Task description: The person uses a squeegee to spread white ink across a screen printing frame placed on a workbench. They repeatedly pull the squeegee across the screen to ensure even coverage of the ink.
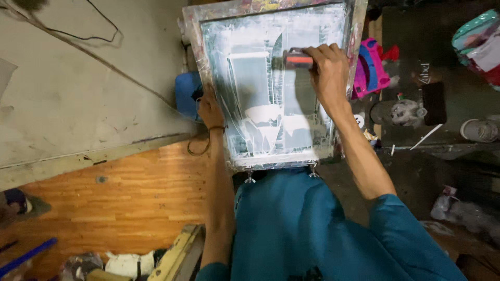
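Right hand (327,73) grips squeegee (298,59) on screen frame (271,83)

Printing screen (271,83) with glossy, paint-smeared mesh and taped frame, left of it a matt, scuffed grey board (78,88), below that a smooth wood-plank floor (130,198), beneath the screen soft teal cloth (297,229)

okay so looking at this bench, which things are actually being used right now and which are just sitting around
In use:
printing screen frame, steadied by the left hand
squeegee, gripped by the right hand

Lying about:
pink and blue plastic object
blue container
dark rectangular block
black cable
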